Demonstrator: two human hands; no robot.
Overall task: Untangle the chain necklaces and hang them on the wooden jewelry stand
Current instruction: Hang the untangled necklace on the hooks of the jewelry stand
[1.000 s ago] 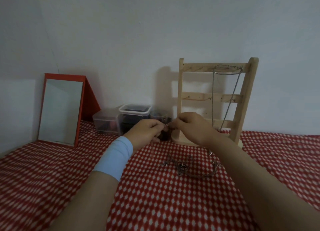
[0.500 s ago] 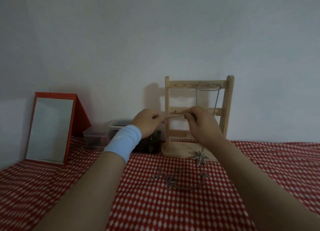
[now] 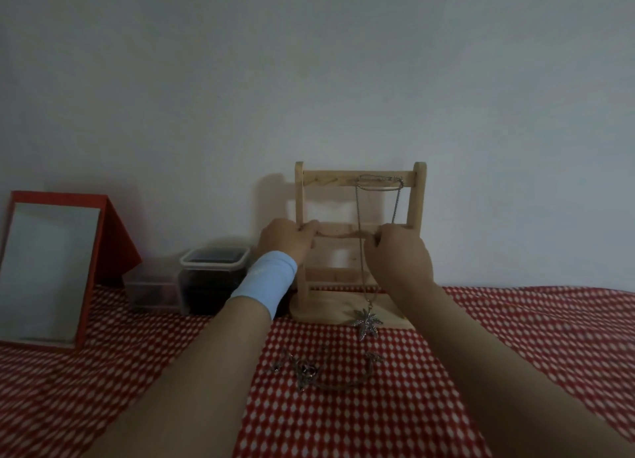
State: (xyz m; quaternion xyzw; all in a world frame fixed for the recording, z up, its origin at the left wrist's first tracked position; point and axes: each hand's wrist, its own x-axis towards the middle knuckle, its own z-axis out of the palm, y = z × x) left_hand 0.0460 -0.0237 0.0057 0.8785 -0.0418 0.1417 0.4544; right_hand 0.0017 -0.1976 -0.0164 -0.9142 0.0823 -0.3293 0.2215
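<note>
The wooden jewelry stand [image 3: 420,196] rises against the wall on the red checked cloth. One silver necklace [image 3: 397,199] hangs from its top rail. My left hand [image 3: 287,239] and my right hand [image 3: 398,254] pinch the two ends of another thin chain [image 3: 338,234], stretched level in front of the middle rail. Below my right hand dangles its star-shaped pendant [image 3: 367,321], low by the stand's base. A tangle of further chains [image 3: 326,371] lies on the cloth between my forearms.
A red-framed mirror [image 3: 51,268] leans at the left. Two plastic boxes, one clear [image 3: 151,287] and one with dark contents [image 3: 214,272], sit left of the stand. A light blue band wraps my left wrist [image 3: 266,282].
Both hands rose from low before the stand to its middle rail and moved apart, stretching the chain between them. The star pendant came up off the cloth and hangs free.
</note>
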